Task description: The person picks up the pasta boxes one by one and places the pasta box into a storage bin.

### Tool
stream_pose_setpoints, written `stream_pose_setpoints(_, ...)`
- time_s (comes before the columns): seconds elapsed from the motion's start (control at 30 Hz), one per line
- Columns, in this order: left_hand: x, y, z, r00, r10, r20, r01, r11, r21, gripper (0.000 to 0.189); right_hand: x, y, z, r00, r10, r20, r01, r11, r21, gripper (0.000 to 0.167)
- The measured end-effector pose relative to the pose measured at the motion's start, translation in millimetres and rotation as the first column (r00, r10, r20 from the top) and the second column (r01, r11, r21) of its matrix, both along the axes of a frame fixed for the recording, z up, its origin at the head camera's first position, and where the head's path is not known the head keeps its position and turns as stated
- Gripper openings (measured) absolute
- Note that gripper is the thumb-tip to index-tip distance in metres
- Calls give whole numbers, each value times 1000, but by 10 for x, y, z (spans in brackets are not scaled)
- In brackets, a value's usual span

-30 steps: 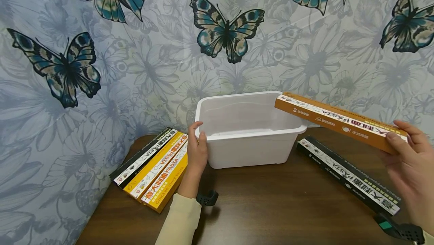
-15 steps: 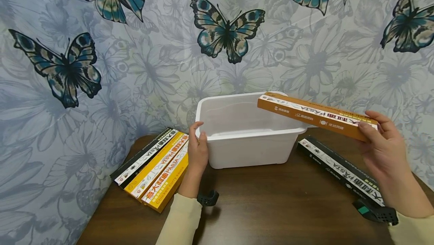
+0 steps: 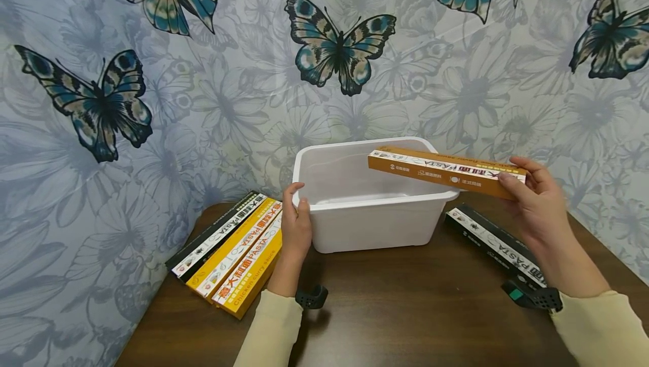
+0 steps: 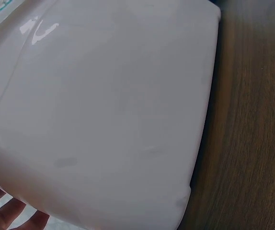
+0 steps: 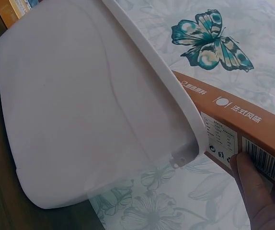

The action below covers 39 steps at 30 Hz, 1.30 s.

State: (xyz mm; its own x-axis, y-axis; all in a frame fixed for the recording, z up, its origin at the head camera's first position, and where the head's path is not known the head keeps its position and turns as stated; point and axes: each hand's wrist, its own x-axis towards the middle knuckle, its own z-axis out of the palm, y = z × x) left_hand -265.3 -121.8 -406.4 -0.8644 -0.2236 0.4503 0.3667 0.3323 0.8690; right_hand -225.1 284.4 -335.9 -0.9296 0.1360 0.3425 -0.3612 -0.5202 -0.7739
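Head view — right hand pinching orange box, jutting left over white bin, left hand gripping bin

bin free left of orange box

The bin looks smooth plastic (faintly glossy), the orange box printed cardboard, the table wood-grained.

The long orange-brown cardboard box bears a white band with dark red lettering, the long yellow cardboard boxes red on white, the long black cardboard boxes black on white. The rectangular white plastic tub is plain. Teal, cream and black butterflies pattern the pale grey floral backdrop.
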Motion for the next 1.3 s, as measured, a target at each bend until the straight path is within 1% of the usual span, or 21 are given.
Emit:
stream_pose_setpoints(0.1, 4, 4, 1, 1000, 8, -7, -8, 1000, -2, 42, -43, -23, 8, 1000, -6, 13, 6, 1000, 13, 37)
stream_pose_setpoints(0.23, 4, 6, 6, 1000, 13, -22, -13, 1000, 0, 42, -93, -39, 21, 999, -18, 34, 16, 998, 61, 37)
stream_pose_setpoints(0.33, -3, 5, 7, 1000, 12, -29, -12, 1000, 1, 43, -129, -52, 30, 998, -46, 50, 37, 986, 165, 39)
stream_pose_setpoints(0.43, -7, 4, 3, 1000, 13, -28, -13, 1000, 3, 42, -174, -89, 48, 996, -74, 51, 56, 953, 296, 44)
stream_pose_setpoints(0.53, -13, 2, -3, 1000, 15, -27, -14, 1000, 5, 42, -225, -140, 73, 993, -117, 32, 91, 893, 441, 51)
stream_pose_setpoints(0.63, -20, 4, -2, 999, 13, -35, -13, 1000, 4, 42, -273, -172, 95, 982, -190, 12, 148, 799, 583, 58)
stream_pose_setpoints(0.7, -24, 7, -1, 999, 15, -40, -15, 1000, 0, 43, -299, -177, 104, 973, -230, 1, 174, 739, 651, 60)
stream_pose_setpoints(0.77, -25, 10, 2, 999, 16, -45, -16, 1000, -5, 43, -324, -179, 108, 964, -265, -5, 193, 688, 699, 60)
stream_pose_setpoints(0.8, -24, 10, 2, 999, 16, -46, -16, 1000, -7, 43, -334, -176, 109, 964, -265, -2, 189, 683, 705, 61)
stream_pose_setpoints(0.87, -23, 11, -1, 999, 14, -47, -14, 1000, -7, 43, -356, -174, 109, 962, -273, -4, 187, 648, 739, 61)
stream_pose_setpoints(1.0, -16, 10, -10, 999, 14, -42, -14, 1000, 1, 43, -399, -185, 116, 968, -249, 10, 149, 609, 779, 62)
stream_pose_setpoints(1.03, -13, 9, -12, 999, 16, -39, -16, 1000, 3, 43, -414, -196, 118, 967, -255, 4, 149, 578, 803, 62)
stream_pose_setpoints(1.1, -13, 9, -15, 999, 21, -36, -20, 1000, 3, 44, -442, -218, 130, 968, -252, 1, 139, 537, 832, 64)
stream_pose_setpoints(1.13, -14, 10, -14, 999, 21, -36, -20, 1000, 3, 44, -457, -232, 136, 965, -262, -8, 143, 501, 854, 65)
stream_pose_setpoints(1.23, -16, 13, -11, 999, 22, -37, -21, 1000, 2, 43, -505, -262, 161, 963, -268, -20, 132, 405, 905, 69)
stream_pose_setpoints(1.27, -18, 14, -10, 999, 22, -37, -22, 1000, 1, 43, -516, -270, 174, 965, -263, -18, 121, 382, 916, 71)
stream_pose_setpoints(1.3, -17, 16, -10, 999, 21, -38, -21, 1000, 1, 43, -528, -273, 187, 966, -256, -19, 112, 353, 929, 72)
